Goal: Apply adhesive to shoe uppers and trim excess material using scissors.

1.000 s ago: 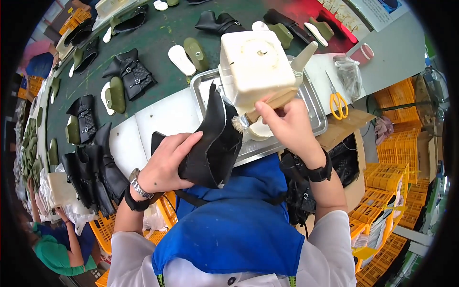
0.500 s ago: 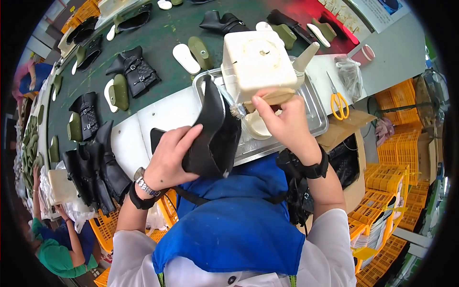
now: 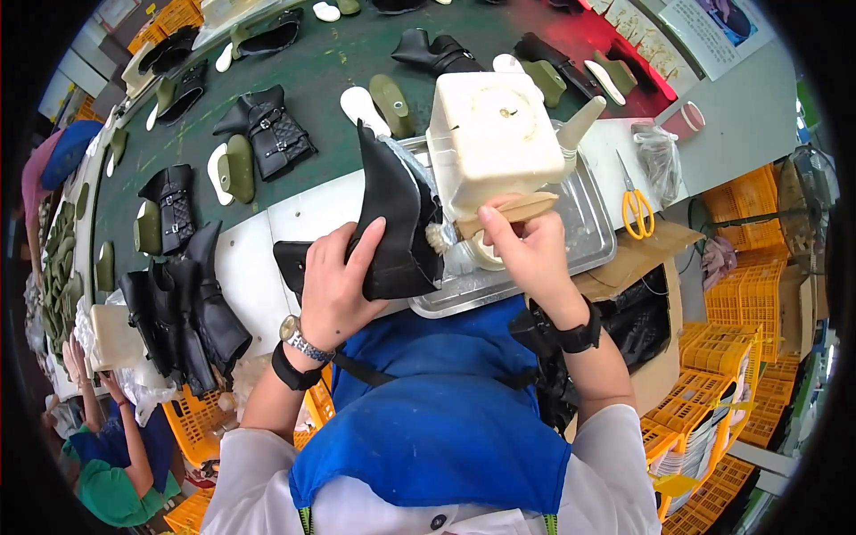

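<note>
Over the metal tray (image 3: 589, 239), the right hand (image 3: 531, 256), angled inward, pinches a brush (image 3: 467, 226).

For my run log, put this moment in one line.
left grip: black boot; right grip: wooden brush; bristles: at boot's edge, contact unclear; scissors: right of tray

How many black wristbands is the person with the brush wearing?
2. One black wristband is below the left hand, past the silver watch. The other black wristband is below the right hand. Both wrists show, so none seems hidden.
</note>
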Tool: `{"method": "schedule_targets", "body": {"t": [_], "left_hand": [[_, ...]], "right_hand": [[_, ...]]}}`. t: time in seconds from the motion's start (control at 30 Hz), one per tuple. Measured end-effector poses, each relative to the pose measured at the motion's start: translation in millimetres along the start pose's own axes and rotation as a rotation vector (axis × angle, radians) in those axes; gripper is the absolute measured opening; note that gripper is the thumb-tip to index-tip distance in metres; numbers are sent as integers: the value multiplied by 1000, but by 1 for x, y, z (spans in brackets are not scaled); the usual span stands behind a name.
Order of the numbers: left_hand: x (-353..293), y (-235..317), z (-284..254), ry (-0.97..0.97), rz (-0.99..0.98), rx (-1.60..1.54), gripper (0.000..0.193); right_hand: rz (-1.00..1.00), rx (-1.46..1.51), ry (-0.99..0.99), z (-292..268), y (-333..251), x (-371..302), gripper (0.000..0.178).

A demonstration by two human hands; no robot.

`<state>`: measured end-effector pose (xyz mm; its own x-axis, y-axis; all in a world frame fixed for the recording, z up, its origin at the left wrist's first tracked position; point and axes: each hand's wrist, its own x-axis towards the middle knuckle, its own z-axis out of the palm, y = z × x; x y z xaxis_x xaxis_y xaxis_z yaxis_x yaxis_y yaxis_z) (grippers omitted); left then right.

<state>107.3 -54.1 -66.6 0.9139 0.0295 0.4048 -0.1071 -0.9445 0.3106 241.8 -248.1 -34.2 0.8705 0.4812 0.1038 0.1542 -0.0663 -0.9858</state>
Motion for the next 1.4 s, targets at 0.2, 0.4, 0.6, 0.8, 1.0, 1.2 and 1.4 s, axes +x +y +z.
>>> {"method": "schedule_targets", "body": {"t": [0.2,0.4,0.6,0.8,1.0,1.2,1.4], "left_hand": [[-1,4,-1,44,23,-82,91],[-1,4,-3,21,38,-67,90],[0,1,-4,31,99,-66,86],[3,-7,-3,55,50,-29,85],[16,-18,-4,103,125,133,70],[24,-24,-18,91,297,380,67],[23,-27,-28,100,340,449,75]], "right_hand": [[-116,-144,138,1,12,10,16],[-337,-263,152,6,15,20,14],[-490,-371,150,12,9,25,10],[-578,-361,45,13,8,7,8],[-160,-169,49,-9,15,-8,11],[-52,-227,178,-67,35,-11,21],[-86,-494,27,-60,49,-10,22]]}}
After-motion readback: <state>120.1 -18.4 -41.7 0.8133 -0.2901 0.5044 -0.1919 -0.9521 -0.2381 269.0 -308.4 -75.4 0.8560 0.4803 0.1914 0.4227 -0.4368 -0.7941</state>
